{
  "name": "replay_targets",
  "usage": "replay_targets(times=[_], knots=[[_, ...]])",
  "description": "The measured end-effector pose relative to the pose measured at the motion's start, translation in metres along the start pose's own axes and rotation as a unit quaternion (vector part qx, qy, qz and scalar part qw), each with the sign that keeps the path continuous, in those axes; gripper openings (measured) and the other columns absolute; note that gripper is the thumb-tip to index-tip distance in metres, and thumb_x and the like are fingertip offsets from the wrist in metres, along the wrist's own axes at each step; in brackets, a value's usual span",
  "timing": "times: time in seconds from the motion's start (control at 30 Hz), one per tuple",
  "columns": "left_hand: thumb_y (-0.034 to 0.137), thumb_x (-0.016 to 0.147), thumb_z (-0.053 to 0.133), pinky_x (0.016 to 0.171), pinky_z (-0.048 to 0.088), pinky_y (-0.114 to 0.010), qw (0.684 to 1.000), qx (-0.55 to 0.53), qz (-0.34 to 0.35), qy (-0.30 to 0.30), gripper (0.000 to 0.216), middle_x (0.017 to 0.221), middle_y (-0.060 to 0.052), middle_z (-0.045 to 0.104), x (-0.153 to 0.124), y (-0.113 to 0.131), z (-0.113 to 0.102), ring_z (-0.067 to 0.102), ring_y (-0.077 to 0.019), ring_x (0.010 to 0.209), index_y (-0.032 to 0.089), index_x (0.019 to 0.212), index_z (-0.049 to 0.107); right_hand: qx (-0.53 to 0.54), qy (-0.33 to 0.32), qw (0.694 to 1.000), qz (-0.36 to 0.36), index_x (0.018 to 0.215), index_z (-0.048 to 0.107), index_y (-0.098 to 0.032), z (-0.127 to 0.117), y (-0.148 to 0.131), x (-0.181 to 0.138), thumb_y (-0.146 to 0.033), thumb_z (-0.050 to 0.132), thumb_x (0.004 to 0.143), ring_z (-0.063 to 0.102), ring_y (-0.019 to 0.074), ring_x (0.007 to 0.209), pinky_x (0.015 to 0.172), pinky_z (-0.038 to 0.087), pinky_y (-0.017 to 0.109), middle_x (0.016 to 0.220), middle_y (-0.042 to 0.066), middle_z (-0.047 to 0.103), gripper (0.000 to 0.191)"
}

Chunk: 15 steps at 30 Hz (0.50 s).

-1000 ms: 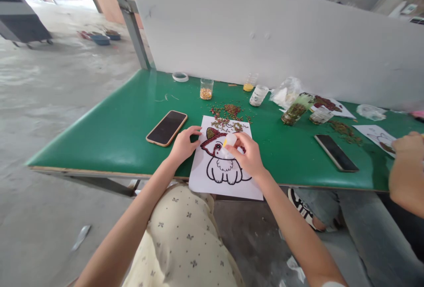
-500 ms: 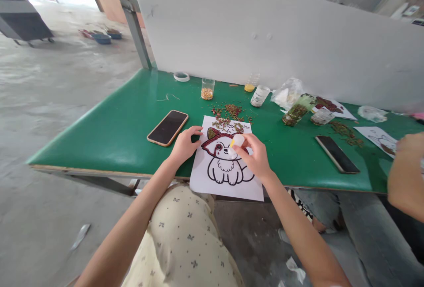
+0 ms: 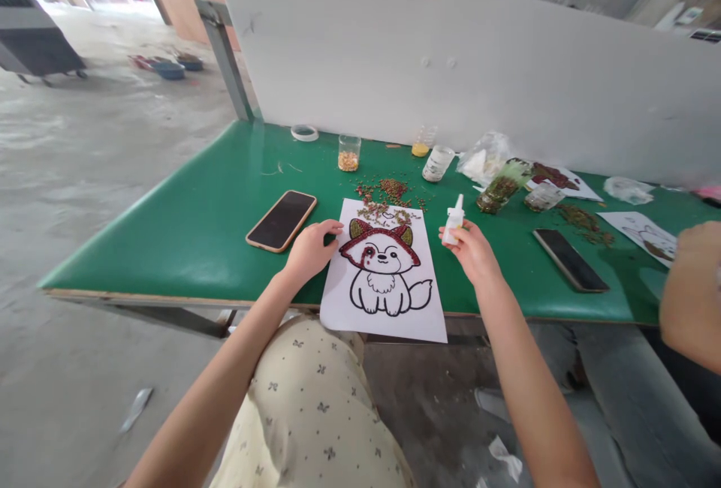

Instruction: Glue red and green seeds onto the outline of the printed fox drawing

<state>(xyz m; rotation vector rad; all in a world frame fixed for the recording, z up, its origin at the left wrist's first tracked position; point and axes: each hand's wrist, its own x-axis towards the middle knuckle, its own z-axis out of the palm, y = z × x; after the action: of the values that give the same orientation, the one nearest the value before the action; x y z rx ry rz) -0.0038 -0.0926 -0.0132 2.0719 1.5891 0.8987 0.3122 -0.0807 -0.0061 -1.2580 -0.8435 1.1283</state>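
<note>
A sheet of paper (image 3: 343, 308) bears a black-outlined cartoon animal, its ears filled with green beans and its hood edge and one eye patch with red ones. My left hand (image 3: 311, 248) rests at the sheet's left edge, fingers loosely apart and holding nothing. To the right of the sheet, my right hand (image 3: 473, 249) grips a small white glue bottle (image 3: 452, 224), its pointed nozzle upward. Loose red and green beans (image 3: 393, 189) lie on the table by the sheet's top edge, some of them on the paper.
A phone (image 3: 282, 221) lies left on the green table (image 3: 185, 218), another phone (image 3: 570, 260) right. Behind stand a cup of corn kernels (image 3: 348, 158), a white-labelled cup (image 3: 438, 164) and a tipped jar of green beans (image 3: 503, 189). Another person's arm (image 3: 692, 293) is at far right.
My right hand has moved right, off the drawing, and the glue bottle has turned from nozzle down to nozzle up. My left hand has stayed at the paper's edge.
</note>
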Motion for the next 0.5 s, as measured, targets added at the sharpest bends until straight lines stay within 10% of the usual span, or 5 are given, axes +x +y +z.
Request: replay_targets(times=[0.2,0.5], knots=[[0.011,0.072,0.050,0.080,0.052,-0.032,0.996,0.075,-0.031,-0.030,0.027,0.092,-0.002,0.074,0.011,0.011,-0.009,0.068,-0.0212,0.089,0.021,0.090,0.067,-0.162,-0.031,0.981,-0.103,0.092,0.058,-0.020,-0.013,0.015,0.012,-0.034,0.079,0.053,0.065,0.0228,0.095,0.092,0.048,0.043,0.100,0.007,0.070,0.046],[0.017,0.067,0.048,0.070,0.047,-0.026,0.980,0.141,-0.067,-0.122,0.029,0.080,-0.003,0.074,0.069,0.021,-0.016,0.066,-0.0194,0.081,0.020,0.084,0.071,-0.352,-0.037,0.920,-0.166,0.102,0.061,-0.018,-0.012,0.009,0.015,-0.039,0.070,0.066,0.065,0.0258,0.092,0.085,0.048,0.041,0.099,0.009,0.071,0.043]])
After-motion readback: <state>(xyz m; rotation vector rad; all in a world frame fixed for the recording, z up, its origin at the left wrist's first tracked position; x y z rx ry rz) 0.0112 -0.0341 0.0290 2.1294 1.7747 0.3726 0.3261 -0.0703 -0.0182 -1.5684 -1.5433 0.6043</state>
